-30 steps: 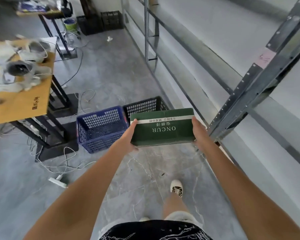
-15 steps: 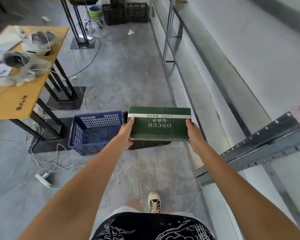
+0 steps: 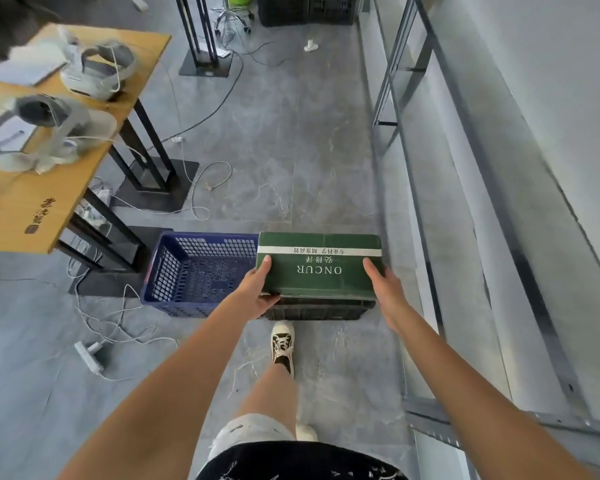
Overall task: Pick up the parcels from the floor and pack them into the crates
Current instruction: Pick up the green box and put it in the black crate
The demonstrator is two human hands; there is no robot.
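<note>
A green parcel (image 3: 317, 268) with a white stripe and the word ONCUR is held level between both hands. My left hand (image 3: 257, 291) grips its left end, thumb on top and fingers underneath. My right hand (image 3: 383, 292) grips its right end the same way. The parcel hovers right over a black crate (image 3: 317, 308), which it hides almost entirely; only the near wall shows. A blue crate (image 3: 194, 271) stands on the floor just to the left, touching the black one, with nothing visible inside.
A wooden table (image 3: 49, 202) with headsets and black legs stands at the left. Loose white cables and a power strip (image 3: 89, 356) lie on the floor. A metal shelf frame (image 3: 430, 188) runs along the right wall. More black crates (image 3: 305, 10) sit far back.
I have walked closer to the crates. The parcel, in the same two-handed grip, now covers the black crate instead of sitting short of it.
</note>
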